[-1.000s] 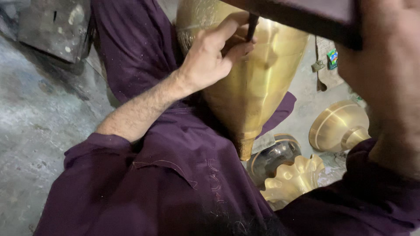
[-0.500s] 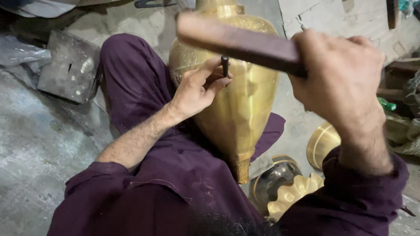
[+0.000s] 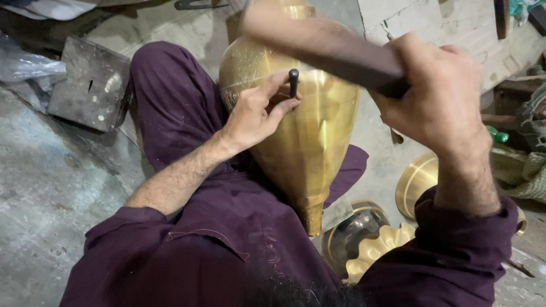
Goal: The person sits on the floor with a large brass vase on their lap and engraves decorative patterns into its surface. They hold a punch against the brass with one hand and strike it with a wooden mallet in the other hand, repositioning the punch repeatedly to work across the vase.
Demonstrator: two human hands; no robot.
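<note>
Brass vase [image 3: 301, 142] lies tilted across the person's lap, narrow end near. Left hand [image 3: 256, 113] pinches a dark punch [image 3: 293, 82] upright against its shoulder. Right hand [image 3: 441, 96] is closed around a dark wooden mallet [image 3: 335, 48] held above the punch.

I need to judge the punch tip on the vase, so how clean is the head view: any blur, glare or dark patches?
Head view: the wooden handle in the right hand is smeared by motion blur; the punch in the left hand is sharp, its tip hidden behind the fingers; bright glare streaks run down the brass vase; the bottom edge is dark and soft.
</note>
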